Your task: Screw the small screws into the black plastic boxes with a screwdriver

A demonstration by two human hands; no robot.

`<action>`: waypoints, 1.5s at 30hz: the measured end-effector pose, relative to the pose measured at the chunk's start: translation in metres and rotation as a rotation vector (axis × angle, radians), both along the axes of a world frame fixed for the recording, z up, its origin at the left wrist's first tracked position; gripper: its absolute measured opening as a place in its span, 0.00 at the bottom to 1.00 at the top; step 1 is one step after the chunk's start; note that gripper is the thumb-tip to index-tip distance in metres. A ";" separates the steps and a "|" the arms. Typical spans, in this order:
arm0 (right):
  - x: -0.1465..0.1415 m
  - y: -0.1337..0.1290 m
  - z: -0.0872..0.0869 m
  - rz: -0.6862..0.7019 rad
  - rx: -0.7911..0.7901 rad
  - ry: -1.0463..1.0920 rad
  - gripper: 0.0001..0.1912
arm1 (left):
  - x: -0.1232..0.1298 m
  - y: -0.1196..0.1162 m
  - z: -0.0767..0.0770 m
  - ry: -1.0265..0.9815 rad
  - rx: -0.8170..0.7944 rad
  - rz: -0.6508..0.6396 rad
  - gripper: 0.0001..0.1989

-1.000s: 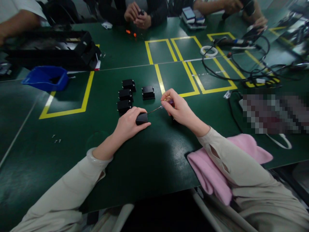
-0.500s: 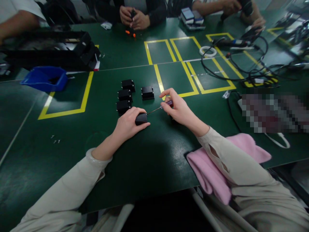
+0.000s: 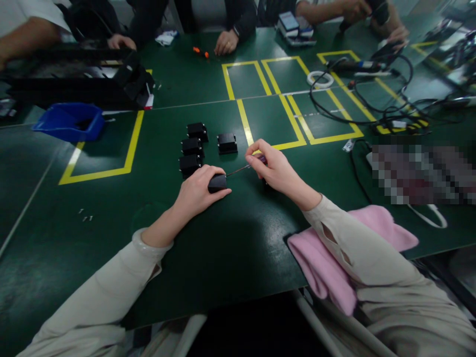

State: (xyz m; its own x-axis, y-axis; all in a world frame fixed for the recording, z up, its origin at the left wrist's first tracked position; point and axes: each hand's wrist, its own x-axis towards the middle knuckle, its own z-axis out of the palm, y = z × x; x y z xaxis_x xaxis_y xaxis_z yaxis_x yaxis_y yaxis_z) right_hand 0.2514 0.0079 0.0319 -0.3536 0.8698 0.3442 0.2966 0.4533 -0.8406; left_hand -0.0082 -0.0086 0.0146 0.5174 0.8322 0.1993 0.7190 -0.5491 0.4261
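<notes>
My left hand [image 3: 199, 190] is closed around a small black box-shaped part [image 3: 217, 183], pressed to the green table [image 3: 238, 253]. Between my right hand's [image 3: 272, 166] fingers is the dark purple handle of a screwdriver [image 3: 240, 170]; its thin shaft runs left, with the tip at the right side of the black part. Beyond my left hand, several similar black parts with small shiny screws stand in a column, such as the farthest one [image 3: 197, 131]. A further black part [image 3: 227, 143] sits to their right. Something dark lies partly hidden beneath my right hand.
Small screws [image 3: 85, 216] lie at left, near a blue bin [image 3: 70, 122] and a long black housing [image 3: 78, 79]. A pink cloth [image 3: 327, 263] lies under my right forearm. Cables [image 3: 390, 119] coil at right. Across the table, a co-worker's hand [image 3: 226, 42] rests near an orange-and-black tool [image 3: 201, 52].
My right fingers have curled closer around the screwdriver handle; my left hand stays put. The co-worker opposite has let go of the orange-and-black tool, and their hands have moved apart.
</notes>
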 end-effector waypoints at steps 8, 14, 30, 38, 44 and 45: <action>0.000 -0.001 0.002 -0.005 0.000 -0.003 0.05 | 0.000 0.000 -0.001 0.004 0.003 0.003 0.18; 0.000 -0.001 0.003 0.015 -0.008 -0.012 0.06 | -0.001 0.000 -0.002 0.001 -0.002 0.003 0.18; -0.001 -0.002 0.003 -0.014 0.035 -0.019 0.08 | 0.000 0.000 -0.001 -0.002 -0.010 0.011 0.19; -0.001 0.000 0.001 -0.011 0.068 -0.042 0.09 | 0.001 0.000 0.000 0.005 -0.014 0.011 0.18; 0.000 -0.001 0.003 -0.008 0.007 -0.037 0.05 | 0.000 0.000 0.000 -0.003 -0.012 0.004 0.19; 0.000 -0.001 0.003 -0.002 0.004 -0.035 0.05 | 0.000 0.000 0.000 -0.003 -0.014 0.003 0.19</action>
State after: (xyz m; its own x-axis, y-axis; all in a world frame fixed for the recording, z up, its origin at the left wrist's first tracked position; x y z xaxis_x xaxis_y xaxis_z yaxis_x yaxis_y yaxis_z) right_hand 0.2510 0.0066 0.0351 -0.3637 0.8691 0.3353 0.3271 0.4562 -0.8276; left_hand -0.0080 -0.0088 0.0146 0.5142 0.8366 0.1890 0.7193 -0.5407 0.4362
